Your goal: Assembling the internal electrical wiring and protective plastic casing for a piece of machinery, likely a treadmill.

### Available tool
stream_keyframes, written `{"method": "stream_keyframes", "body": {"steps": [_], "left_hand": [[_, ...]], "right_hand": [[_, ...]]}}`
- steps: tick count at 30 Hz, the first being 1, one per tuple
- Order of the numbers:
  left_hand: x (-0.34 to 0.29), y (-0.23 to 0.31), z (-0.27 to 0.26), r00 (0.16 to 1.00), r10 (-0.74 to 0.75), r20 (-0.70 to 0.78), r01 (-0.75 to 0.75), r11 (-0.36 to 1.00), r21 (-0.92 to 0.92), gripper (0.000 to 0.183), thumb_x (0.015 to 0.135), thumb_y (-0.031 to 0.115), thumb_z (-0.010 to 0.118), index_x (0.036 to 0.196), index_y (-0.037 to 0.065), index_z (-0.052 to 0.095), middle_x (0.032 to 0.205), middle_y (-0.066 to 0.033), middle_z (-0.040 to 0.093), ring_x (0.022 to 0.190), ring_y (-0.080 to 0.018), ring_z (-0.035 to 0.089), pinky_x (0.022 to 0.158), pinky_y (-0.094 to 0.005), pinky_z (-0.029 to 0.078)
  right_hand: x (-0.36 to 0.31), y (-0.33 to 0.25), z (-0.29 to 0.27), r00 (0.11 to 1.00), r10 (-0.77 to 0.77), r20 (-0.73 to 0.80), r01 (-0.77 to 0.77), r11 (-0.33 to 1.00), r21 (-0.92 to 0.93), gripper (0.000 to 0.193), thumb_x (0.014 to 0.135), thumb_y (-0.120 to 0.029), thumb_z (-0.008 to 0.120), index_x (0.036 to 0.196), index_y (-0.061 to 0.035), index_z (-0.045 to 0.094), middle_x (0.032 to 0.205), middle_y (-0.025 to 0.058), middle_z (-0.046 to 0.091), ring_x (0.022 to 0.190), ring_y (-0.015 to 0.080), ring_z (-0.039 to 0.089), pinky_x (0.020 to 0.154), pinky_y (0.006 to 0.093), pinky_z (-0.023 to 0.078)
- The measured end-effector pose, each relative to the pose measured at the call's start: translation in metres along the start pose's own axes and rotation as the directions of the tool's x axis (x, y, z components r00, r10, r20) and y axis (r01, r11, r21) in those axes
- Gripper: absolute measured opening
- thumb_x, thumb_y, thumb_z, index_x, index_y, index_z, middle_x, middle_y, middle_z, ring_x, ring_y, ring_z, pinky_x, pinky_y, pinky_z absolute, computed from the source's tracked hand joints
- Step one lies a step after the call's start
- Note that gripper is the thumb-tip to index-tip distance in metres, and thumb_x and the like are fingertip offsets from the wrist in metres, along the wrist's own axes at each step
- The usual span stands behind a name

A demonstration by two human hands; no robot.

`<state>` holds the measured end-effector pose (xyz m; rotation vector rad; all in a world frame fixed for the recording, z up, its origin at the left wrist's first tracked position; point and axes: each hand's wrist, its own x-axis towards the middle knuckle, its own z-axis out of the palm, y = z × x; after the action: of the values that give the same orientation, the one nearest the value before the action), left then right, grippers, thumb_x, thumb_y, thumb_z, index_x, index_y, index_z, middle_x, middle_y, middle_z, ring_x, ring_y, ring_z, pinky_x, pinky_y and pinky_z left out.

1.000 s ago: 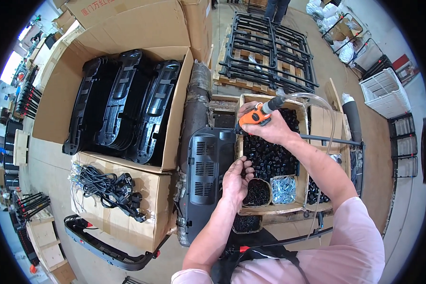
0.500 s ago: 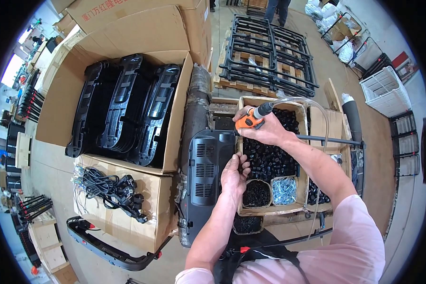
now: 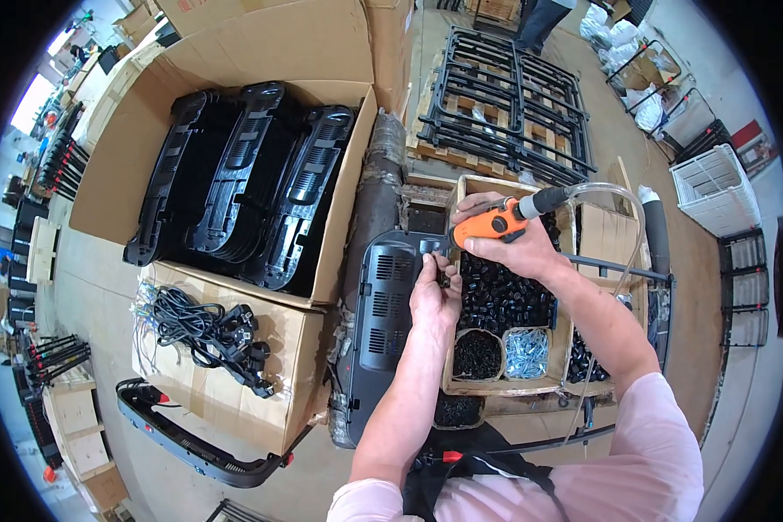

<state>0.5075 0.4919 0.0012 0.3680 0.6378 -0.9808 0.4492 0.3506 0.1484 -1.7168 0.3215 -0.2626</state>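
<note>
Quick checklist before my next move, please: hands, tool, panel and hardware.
1. Right hand closed around the orange tool: ok.
2. Clear hose reaching the tool's dark end: ok.
3. Working tip of the tool seated on a fastener: cannot tell, tip not clearly visible.
4. Left hand well away from the tool: not ok, fingers close to it.
5. Vented dark panel beside the wooden tray: ok.
6. Silvery hardware contained in the tray: ok.
</note>
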Motion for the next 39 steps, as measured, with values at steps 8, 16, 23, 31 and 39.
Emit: {"method": "stream_keyframes", "body": {"steps": [8,16,23,31,39], "left_hand": [[0.007,0.016,0.004,0.995,0.021,0.093,-0.011,0.994,-0.112,0.022,0.108,0.029,0.055,0.109,0.008,0.059,0.085,0.0001,0.061,0.073,-0.0122,0.059,0.063,-0.0243,0.055],[-0.002,0.026,0.013,0.975,-0.013,0.221,0.035,0.995,-0.095,0.024,0.111,0.026,0.048,0.119,0.007,0.061,0.095,-0.0041,0.066,0.081,-0.0160,0.064,0.069,-0.0276,0.057],[-0.030,0.012,0.019,0.992,-0.047,0.120,0.026,0.985,0.173,0.034,0.114,0.023,0.036,0.122,-0.002,0.058,0.117,-0.0163,0.068,0.099,-0.0262,0.070,0.087,-0.0351,0.061],[-0.049,0.000,-0.012,0.994,-0.057,0.094,0.023,0.943,0.332,0.031,0.110,0.028,0.052,0.126,0.005,0.065,0.101,-0.0035,0.069,0.083,-0.0118,0.065,0.069,-0.0247,0.057],[-0.052,0.000,-0.029,0.996,-0.011,0.083,-0.019,0.940,0.342,0.024,0.103,0.027,0.067,0.117,0.007,0.068,0.086,0.0015,0.066,0.070,-0.0088,0.061,0.061,-0.0220,0.053]], "right_hand": [[0.002,-0.010,0.009,0.999,0.003,0.036,-0.003,1.000,0.000,0.052,0.084,-0.015,0.081,0.130,-0.0025,0.061,0.121,0.0113,0.071,0.114,0.0191,0.066,0.105,0.0373,0.053],[0.013,-0.019,0.020,0.999,0.008,0.036,-0.008,1.000,-0.013,0.052,0.084,-0.014,0.081,0.131,-0.0022,0.062,0.120,0.0113,0.071,0.113,0.0185,0.067,0.103,0.0368,0.054],[0.042,0.002,0.030,1.000,-0.009,0.009,0.009,0.999,-0.037,0.056,0.084,-0.011,0.081,0.134,0.0001,0.058,0.122,0.0131,0.071,0.116,0.0208,0.067,0.104,0.0382,0.054],[0.062,0.009,0.047,1.000,-0.003,0.027,0.006,0.992,-0.125,0.045,0.081,-0.007,0.079,0.124,-0.0024,0.066,0.112,0.0089,0.073,0.106,0.0152,0.068,0.098,0.0334,0.055],[0.071,0.012,0.053,0.997,-0.033,0.071,0.048,0.976,-0.214,0.031,0.078,-0.012,0.080,0.106,-0.0041,0.071,0.095,0.0033,0.071,0.089,0.0129,0.066,0.086,0.0318,0.055]]}}
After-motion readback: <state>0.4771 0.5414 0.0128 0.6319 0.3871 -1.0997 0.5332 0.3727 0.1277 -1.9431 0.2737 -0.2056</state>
